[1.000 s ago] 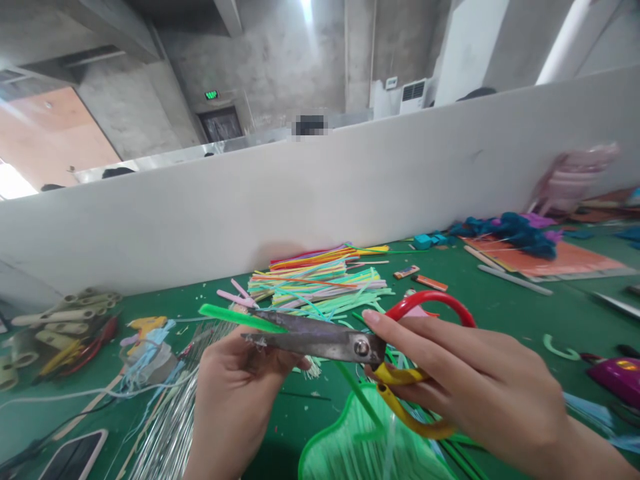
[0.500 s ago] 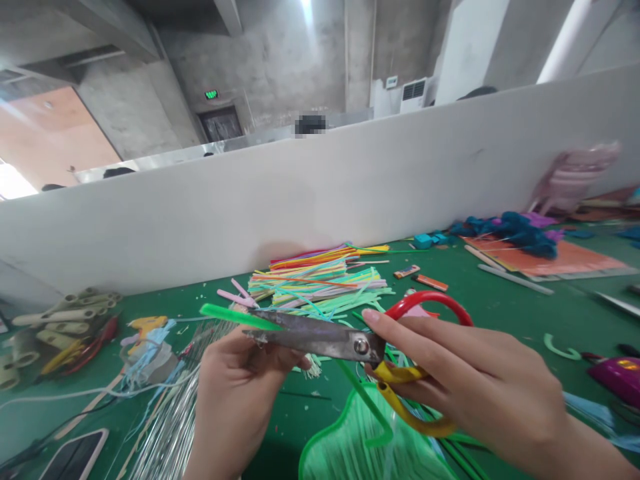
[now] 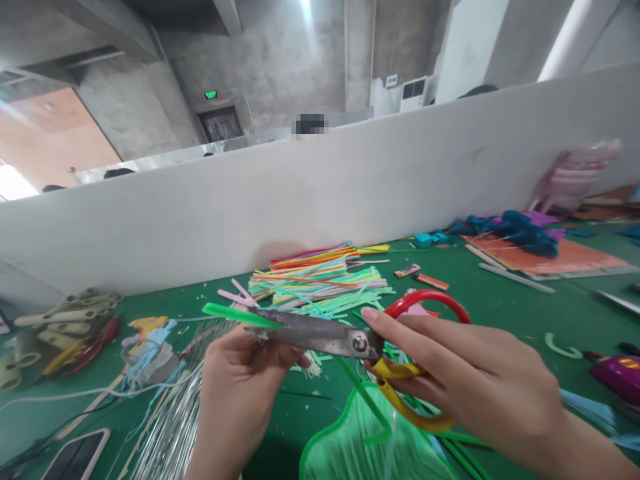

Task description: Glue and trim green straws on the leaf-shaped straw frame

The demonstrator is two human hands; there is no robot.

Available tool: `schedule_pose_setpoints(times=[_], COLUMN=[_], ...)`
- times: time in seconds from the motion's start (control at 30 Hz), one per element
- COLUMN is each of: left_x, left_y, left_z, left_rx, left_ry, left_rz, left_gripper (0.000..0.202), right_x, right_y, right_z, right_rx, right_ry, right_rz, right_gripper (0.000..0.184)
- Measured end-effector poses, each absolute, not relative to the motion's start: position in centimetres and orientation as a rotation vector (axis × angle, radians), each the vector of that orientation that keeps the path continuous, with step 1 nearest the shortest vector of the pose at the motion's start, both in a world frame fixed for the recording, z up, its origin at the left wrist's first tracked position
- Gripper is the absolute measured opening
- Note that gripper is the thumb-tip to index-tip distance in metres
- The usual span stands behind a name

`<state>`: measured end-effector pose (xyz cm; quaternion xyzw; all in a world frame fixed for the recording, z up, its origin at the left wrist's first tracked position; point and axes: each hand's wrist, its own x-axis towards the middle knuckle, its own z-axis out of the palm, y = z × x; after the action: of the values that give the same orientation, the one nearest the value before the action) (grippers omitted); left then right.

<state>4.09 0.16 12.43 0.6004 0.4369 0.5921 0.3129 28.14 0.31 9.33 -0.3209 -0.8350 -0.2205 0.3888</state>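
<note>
My right hand [image 3: 475, 373] grips a pair of scissors [image 3: 320, 333] with one red and one yellow handle loop. The blades point left and stand slightly apart, with a bright green pipe cleaner [image 3: 235, 312] between them. My left hand [image 3: 245, 393] is closed just under the blade tips, holding that pipe cleaner; its fingertips are partly hidden behind the blades. A green strip [image 3: 363, 393] with a hooked end hangs down below the scissors; whether it is the same piece I cannot tell. Beneath lies a green fringed shape [image 3: 370, 447] with a fuzzy border.
Bundles of coloured pipe cleaners [image 3: 320, 283] lie against the white partition [image 3: 300, 200]. Silvery wires [image 3: 170, 420], a phone [image 3: 75, 457] and a yellow glue gun [image 3: 149, 325] are at left. On the right are an orange board [image 3: 585, 257] and a purple tool [image 3: 617, 377].
Almost nothing differs. The scissors and my right hand have shifted very slightly left, with the pipe cleaner still between the blades.
</note>
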Motion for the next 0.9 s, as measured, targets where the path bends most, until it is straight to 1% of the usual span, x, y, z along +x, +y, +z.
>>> schedule_pose_setpoints(times=[0.23, 0.5, 0.6, 0.73, 0.83, 0.9], left_x=[3.9, 3.9, 4.0, 4.0, 4.3, 4.6], left_y=[0.3, 0.4, 0.4, 0.2, 0.0, -0.3], left_z=[12.1, 11.8, 11.8, 11.8, 12.0, 12.3], left_rx=[1.583, 1.569, 1.542, 1.498, 1.439, 1.376], left_ry=[1.112, 1.051, 0.99, 0.959, 0.986, 1.013], left_rz=[1.569, 1.559, 1.545, 1.527, 1.497, 1.507], left_gripper=[0.017, 0.017, 0.014, 0.002, 0.003, 0.005], right_x=[28.1, 28.3, 28.3, 28.1, 28.0, 28.0], right_y=[0.6, 0.6, 0.7, 1.4, 2.8, 4.1], right_z=[9.4, 9.3, 9.7, 10.1, 9.5, 8.5], right_rx=[-0.803, -0.857, -0.925, -1.077, -1.258, -1.412], right_ry=[-2.111, -2.134, -2.107, -1.93, -1.879, -1.905], right_rz=[-0.582, -0.58, -0.492, -0.363, -0.213, -0.08], right_gripper=[0.035, 0.035, 0.035, 0.032, 0.03, 0.036])
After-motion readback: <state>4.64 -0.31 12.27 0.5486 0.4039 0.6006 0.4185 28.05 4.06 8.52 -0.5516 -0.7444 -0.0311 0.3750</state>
